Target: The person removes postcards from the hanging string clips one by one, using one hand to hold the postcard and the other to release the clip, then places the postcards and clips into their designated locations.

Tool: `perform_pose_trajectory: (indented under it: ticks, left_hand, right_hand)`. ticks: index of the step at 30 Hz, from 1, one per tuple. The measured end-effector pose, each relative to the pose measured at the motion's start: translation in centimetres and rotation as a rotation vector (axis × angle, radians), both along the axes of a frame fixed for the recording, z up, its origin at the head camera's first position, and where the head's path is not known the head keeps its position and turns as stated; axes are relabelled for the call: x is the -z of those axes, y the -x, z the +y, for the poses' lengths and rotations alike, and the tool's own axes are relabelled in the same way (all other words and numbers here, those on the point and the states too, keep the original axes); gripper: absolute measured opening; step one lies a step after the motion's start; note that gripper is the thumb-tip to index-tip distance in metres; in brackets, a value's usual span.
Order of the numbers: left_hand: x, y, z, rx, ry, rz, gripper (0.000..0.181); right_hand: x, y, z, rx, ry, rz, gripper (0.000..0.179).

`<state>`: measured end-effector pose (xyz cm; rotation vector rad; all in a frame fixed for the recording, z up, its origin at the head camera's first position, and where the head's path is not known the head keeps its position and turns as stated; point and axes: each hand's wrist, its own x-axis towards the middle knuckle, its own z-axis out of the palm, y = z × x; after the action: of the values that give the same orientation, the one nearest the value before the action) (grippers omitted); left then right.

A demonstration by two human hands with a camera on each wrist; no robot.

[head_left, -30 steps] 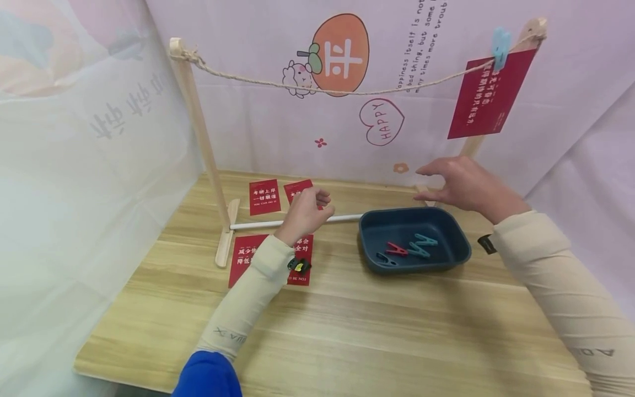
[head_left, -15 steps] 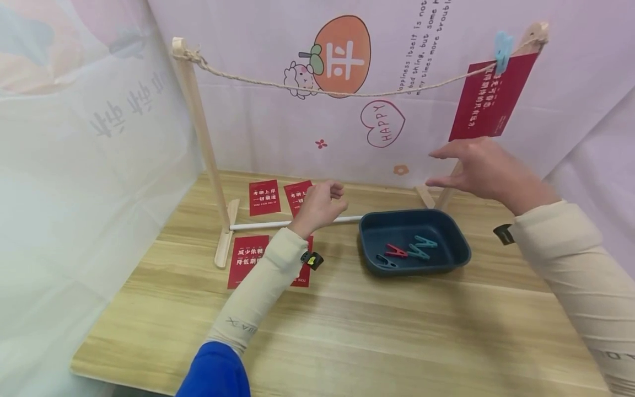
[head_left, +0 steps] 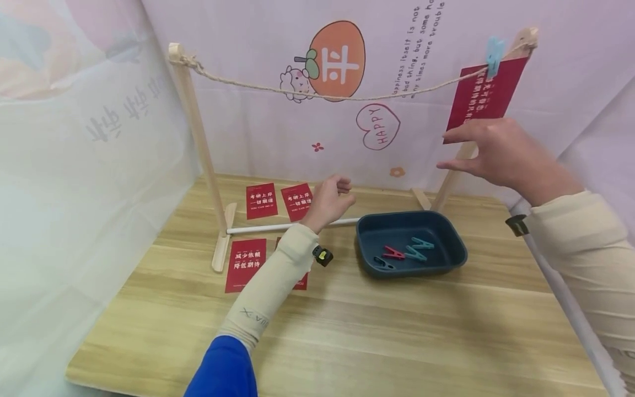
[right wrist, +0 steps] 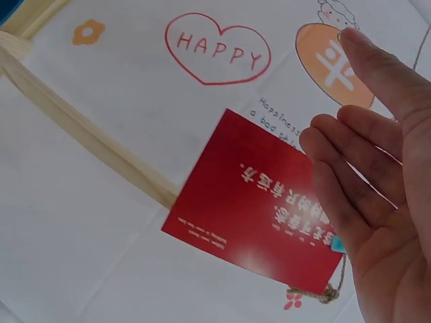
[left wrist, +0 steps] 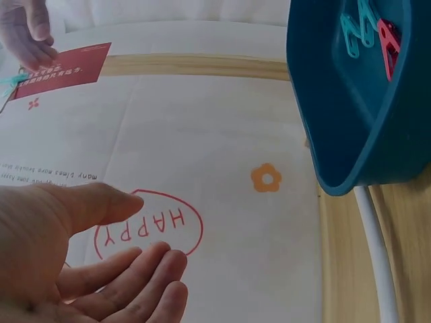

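My right hand (head_left: 511,160) is raised at the right, its thumb and fingers spread apart with nothing between them. In the head view it overlaps the lower part of a red card (head_left: 478,99). A light blue clothespin (head_left: 494,57) clips that card to the rope (head_left: 347,98). In the right wrist view the hanging card (right wrist: 249,208) shows beside the fingers. My left hand (head_left: 329,203) hovers near the white rod (head_left: 268,227), fingers loosely bent and holding nothing; the left wrist view shows its palm (left wrist: 128,286) bare.
A dark blue bin (head_left: 421,271) holds several clothespins, including a red one (head_left: 394,252). Two red cards lie behind the rod, among them the left card (head_left: 261,201). Two more lie in front, one (head_left: 300,282) partly under my left arm in view. Wooden posts (head_left: 198,132) carry the rope.
My right hand has risen and moved right, from beside the bin to in front of the hanging card. My left hand has shifted slightly right and up, uncovering more of one rear card.
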<state>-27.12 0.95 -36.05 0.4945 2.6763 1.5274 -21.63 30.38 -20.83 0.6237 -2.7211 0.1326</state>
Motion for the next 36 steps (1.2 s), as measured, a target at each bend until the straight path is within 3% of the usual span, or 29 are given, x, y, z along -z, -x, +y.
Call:
perform_pose_trajectory:
  ticks: [7, 18, 25, 31, 36]
  left_hand:
    - [-0.7, 1.2, 1.6, 0.006, -0.060, 0.058, 0.039]
    - [-1.8, 2.4, 4.9, 0.025, -0.054, 0.105, 0.039]
    - [-2.3, 2.6, 7.0, 0.080, -0.150, 0.110, 0.043]
    - [-2.7, 2.4, 9.2, 0.103, -0.172, 0.118, 0.041]
    - [-3.5, 2.3, 11.0, 0.112, -0.177, 0.165, 0.040]
  right_hand:
    - [-2.2, -0.4, 0.3, 0.065, 0.013, 0.056, 0.060]
    - [-5.1, -0.9, 0.5, 0.134, 0.056, 0.142, 0.052]
    - [-6.5, -0.6, 0.9, 0.095, 0.138, 0.262, 0.040]
    - [-7.8, -0.7, 0.9, 0.188, 0.157, 0.248, 0.038]
    - [-8.8, -0.6, 1.2, 0.276, 0.156, 0.205, 0.043]
